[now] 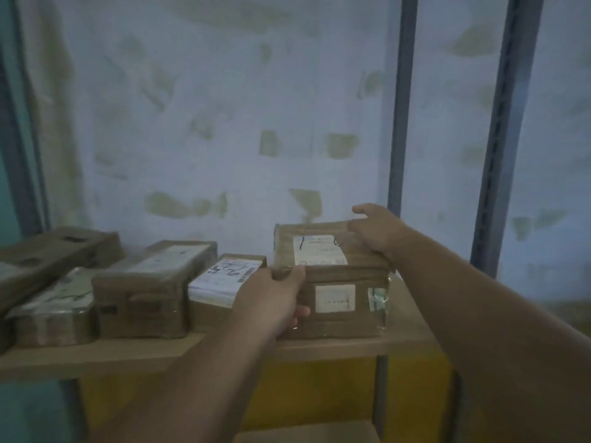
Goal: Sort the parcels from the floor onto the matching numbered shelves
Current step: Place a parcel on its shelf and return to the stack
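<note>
The person is setting a brown taped parcel [332,282] down on the wooden shelf [160,353], at its right end, just beside a row of parcels already lying there. To do this well, I would say they should be easing it flat onto the board, squaring it against its neighbour with the white label [220,279], and keeping its own label facing up so the number can be read; whether that number matches the shelf is too blurred to tell.

Nearest to me, the left hand [271,302] is gripping the parcel's near left corner, thumb lying on top and fingers wrapping the front face. Further back, the right hand [377,231] is reaching over from the right, fingers curling round the far right top edge. Both forearms are stretching forward, the right one slanting in from the lower right. Behind, a blue upright [401,123] is standing against the pale wall.
</note>
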